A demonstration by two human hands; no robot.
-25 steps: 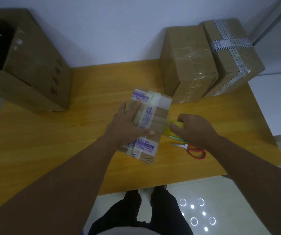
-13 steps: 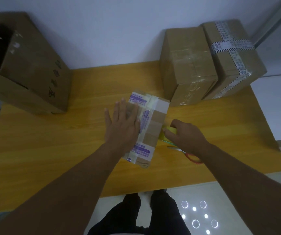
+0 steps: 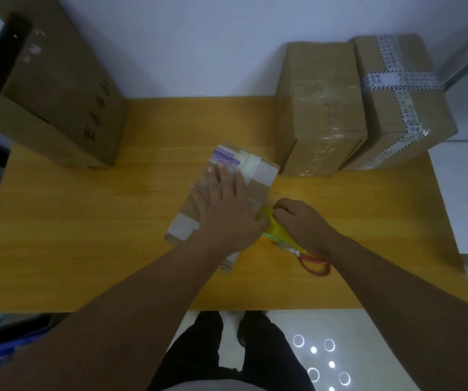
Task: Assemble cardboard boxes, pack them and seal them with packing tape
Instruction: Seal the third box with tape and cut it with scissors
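Resting box [image 3: 258, 176]: taped, on the table [image 3: 86, 221], under left hand [image 3: 227, 210].
Left hand: flat, fingers spread, pressing the box.
Right hand [image 3: 300, 221]: just beside it, curled round a yellow object [image 3: 276, 230].
Scissors [image 3: 304, 258]: under right hand.

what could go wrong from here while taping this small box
1. The red-handled scissors lie on the wooden table right beside the wrist of the right hand. Drawing the yellow tape roll back could knock them or graze the arm.
2. Only the flat left hand pins the small taped cardboard box. A hard tug on the tape might slide or skew it, leaving a crooked seal.
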